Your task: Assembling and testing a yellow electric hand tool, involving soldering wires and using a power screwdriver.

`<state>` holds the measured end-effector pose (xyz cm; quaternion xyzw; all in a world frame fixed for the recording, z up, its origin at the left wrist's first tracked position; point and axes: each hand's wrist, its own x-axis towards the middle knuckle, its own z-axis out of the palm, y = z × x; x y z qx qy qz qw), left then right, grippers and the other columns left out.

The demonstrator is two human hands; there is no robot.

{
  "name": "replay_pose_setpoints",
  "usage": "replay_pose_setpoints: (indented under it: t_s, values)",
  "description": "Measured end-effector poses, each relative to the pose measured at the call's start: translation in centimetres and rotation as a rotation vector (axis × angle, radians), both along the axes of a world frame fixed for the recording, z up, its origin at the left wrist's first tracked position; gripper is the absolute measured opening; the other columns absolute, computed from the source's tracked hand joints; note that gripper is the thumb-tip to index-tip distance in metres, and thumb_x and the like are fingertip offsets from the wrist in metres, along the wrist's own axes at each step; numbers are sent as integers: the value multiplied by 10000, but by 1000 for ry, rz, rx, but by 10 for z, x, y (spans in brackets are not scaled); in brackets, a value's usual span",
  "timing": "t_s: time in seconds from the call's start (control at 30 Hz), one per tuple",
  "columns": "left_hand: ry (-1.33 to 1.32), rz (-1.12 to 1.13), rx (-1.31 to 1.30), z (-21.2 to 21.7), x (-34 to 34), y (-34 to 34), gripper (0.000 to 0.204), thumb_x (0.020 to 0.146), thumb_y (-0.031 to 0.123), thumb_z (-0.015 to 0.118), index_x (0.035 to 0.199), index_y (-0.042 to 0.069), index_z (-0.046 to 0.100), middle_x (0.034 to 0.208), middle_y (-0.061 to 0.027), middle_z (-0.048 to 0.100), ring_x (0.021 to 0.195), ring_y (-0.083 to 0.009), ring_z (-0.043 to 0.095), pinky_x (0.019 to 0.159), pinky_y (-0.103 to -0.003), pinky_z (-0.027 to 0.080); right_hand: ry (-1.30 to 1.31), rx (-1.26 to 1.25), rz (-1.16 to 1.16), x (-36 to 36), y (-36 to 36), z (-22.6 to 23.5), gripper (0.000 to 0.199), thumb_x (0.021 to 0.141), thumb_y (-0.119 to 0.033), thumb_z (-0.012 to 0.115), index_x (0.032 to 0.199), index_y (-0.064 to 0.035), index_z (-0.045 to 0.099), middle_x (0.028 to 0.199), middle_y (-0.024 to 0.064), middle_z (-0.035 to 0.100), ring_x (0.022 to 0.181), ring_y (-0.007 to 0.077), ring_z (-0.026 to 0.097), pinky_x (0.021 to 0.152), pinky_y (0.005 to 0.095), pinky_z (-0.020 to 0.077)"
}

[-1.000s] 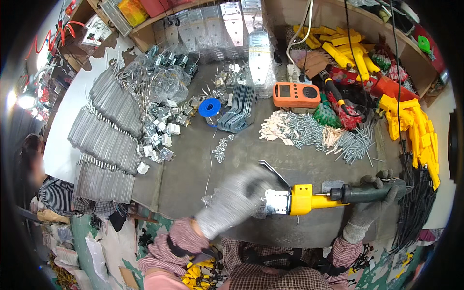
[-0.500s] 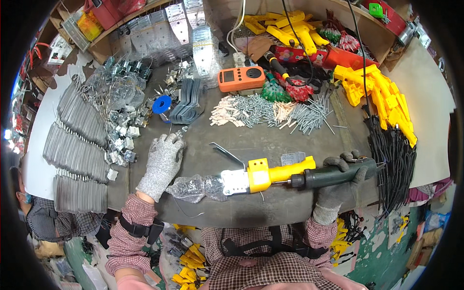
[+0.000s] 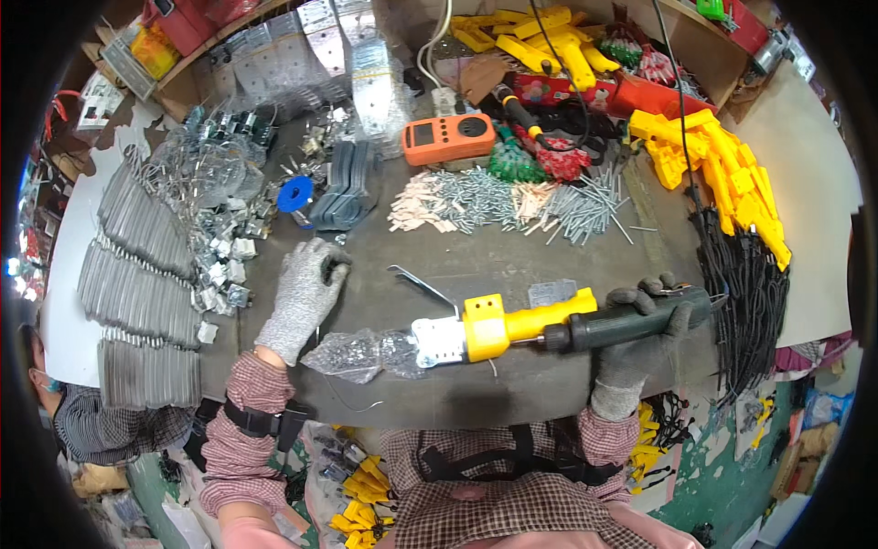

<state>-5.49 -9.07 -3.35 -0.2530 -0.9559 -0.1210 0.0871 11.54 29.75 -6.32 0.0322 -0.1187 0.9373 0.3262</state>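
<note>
We are at a cluttered workshop bench (image 3: 549,265): heaps of screws (image 3: 549,197), stacked metal brackets (image 3: 137,274), yellow plastic parts (image 3: 732,174), black cable ties (image 3: 745,293), an orange meter (image 3: 448,139) and a yellow power tool (image 3: 549,325) crowd it.

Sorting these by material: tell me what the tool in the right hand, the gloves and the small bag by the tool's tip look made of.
Tool: glossy yellow body and matte dark grip, likely plastic; pale front plate looks metal.
Gloves: speckled grey knit fabric on left hand; the right hand wears a darker one.
Bag: clear, crinkled, shiny film, probably thin plastic, with small silvery parts inside.
</note>
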Motion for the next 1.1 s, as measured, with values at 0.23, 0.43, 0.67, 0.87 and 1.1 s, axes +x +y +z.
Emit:
replay_pose_setpoints:
  t_s: [0.23, 0.43, 0.67, 0.87, 1.1]
  values:
    - [-147, -296, 190, 49, 80, 71, 183, 876, 67, 661, 1057, 74, 630, 1042, -122, 620, 1043, -319, 600, 955, -463, 458, -36, -56, 4, 4, 6, 4, 413, 959, -324, 715, 1287, -149, 536, 1056, 70, 599, 813, 134, 596, 937, 405, 506]
    - [-84, -374, 15, 28, 119, 100, 328, 853, 73, 705, 1173, 92, 633, 1067, -128, 661, 981, -349, 638, 910, -484, 494, -53, -20, -10, 1, 1, 5, 377, 968, -310, 705, 1280, -175, 543, 1071, 60, 599, 826, 133, 605, 932, 398, 517]
    - [-255, -334, 33, 26, 118, 103, 421, 857, 138, 739, 1262, 79, 641, 1141, -165, 681, 1057, -369, 648, 921, -489, 508, -20, -114, 47, 2, 5, 1, 363, 981, -310, 690, 1271, -143, 551, 1079, 88, 602, 853, 159, 611, 955, 422, 511]
    - [-223, -372, 97, 25, 116, 101, 444, 846, 91, 745, 1277, 65, 637, 1159, -172, 688, 1037, -377, 657, 895, -468, 528, -91, -193, 103, 2, 6, -3, 347, 964, -337, 710, 1206, -114, 599, 1056, 98, 607, 871, 195, 612, 974, 446, 502]
    - [-300, -364, 276, 27, 112, 101, 444, 840, 72, 751, 1269, 59, 634, 1174, -178, 690, 988, -381, 660, 850, -463, 543, -215, -216, 38, -2, 2, 4, 289, 947, -319, 735, 1175, -183, 622, 985, 55, 607, 825, 165, 612, 961, 421, 512]
